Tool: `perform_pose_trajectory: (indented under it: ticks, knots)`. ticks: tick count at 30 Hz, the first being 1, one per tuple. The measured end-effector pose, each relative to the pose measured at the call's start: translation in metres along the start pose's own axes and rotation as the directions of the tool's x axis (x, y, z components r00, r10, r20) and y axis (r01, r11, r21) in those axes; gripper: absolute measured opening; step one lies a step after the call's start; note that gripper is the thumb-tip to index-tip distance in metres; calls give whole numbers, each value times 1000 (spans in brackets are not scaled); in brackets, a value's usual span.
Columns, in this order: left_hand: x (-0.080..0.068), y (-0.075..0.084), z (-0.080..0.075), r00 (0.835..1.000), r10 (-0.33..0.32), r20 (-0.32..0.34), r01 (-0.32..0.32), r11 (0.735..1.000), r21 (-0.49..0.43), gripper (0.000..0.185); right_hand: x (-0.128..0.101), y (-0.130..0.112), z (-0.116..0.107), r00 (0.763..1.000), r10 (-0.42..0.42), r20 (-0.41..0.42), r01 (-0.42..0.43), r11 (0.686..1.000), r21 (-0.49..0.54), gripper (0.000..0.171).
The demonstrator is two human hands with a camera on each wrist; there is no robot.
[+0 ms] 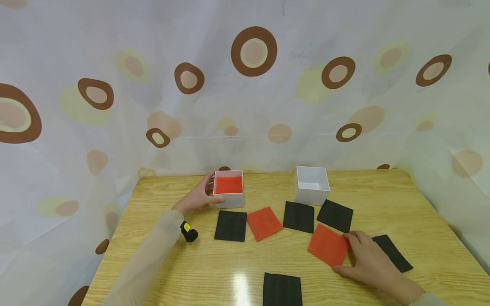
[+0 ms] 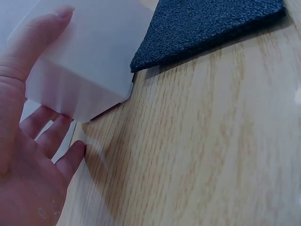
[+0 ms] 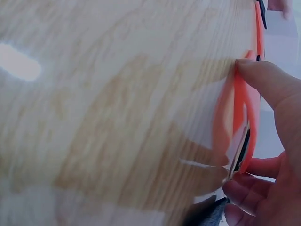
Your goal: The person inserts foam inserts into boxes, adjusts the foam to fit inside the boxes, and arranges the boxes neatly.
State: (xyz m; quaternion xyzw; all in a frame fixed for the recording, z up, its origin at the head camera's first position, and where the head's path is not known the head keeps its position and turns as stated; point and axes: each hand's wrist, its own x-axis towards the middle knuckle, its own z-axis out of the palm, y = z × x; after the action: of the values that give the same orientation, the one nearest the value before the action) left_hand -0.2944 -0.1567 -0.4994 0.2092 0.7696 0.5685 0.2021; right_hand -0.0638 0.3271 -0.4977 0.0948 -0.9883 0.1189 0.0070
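Note:
My left hand (image 1: pixel 197 196) grips a white square box (image 1: pixel 231 201) near the back edge, thumb across its front and fingers at its left side. Inside that box lies a red foam sheet (image 1: pixel 229 185). At the right, my right hand (image 1: pixel 365 260) pinches a red foam square (image 1: pixel 328 245) between thumb and fingers. In the right wrist view this foam square (image 3: pixel 250 101) bows between the thumb and fingers, with its edge raised off the wood. Another red foam square (image 1: pixel 265 223) lies flat in the middle, beside a black foam square (image 1: pixel 231 226).
A second white box (image 1: pixel 311 196) stands at the back right with nothing visible inside. Other black foam squares lie before it (image 1: pixel 299 217), beside the held red one (image 1: pixel 335 216), right of my hand (image 1: pixel 393 253) and at the front (image 1: pixel 282 290). A patterned curtain (image 1: pixel 245 106) hangs behind the table.

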Motion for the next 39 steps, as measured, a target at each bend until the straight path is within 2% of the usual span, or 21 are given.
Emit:
perform_pose_trajectory:
  ticks: [4, 8, 12, 19, 25, 34, 36, 39]
  knots:
    - [0, 0, 0, 1000, -5, -6, 5, 1000, 4, 107, 0, -1, 0, 999, -49, 2, 49, 999, -21, 101]
    - [0, 0, 1, 1000, 0, -6, 0, 1000, 4, 105, 1, -2, -1, 997, -76, 3, 76, 997, -21, 95]
    - [0, -1, 2, 1000, 3, -8, -3, 1000, 5, 105, 0, -2, -2, 996, -84, 3, 84, 996, -15, 83]
    - [0, 0, 2, 1000, 2, -6, -2, 1000, 7, 106, 0, -1, -3, 993, -121, -2, 121, 992, -23, 79]
    - [1, -1, 1, 1000, 1, -2, -1, 1000, 2, 106, 1, 1, -3, 994, -109, 3, 109, 994, -18, 73]
    - [0, 0, 1, 1000, -6, -9, 6, 1000, 6, 106, 2, 4, -1, 983, -173, -54, 171, 984, -43, 56]
    - [0, 0, 1, 1000, -8, -11, 8, 1000, 8, 106, 2, 4, -1, 984, -168, -49, 167, 985, -31, 57]
    - [0, 1, 2, 1000, -8, -12, 9, 1000, 11, 106, 3, 3, -2, 993, -118, -11, 118, 993, -7, 70]
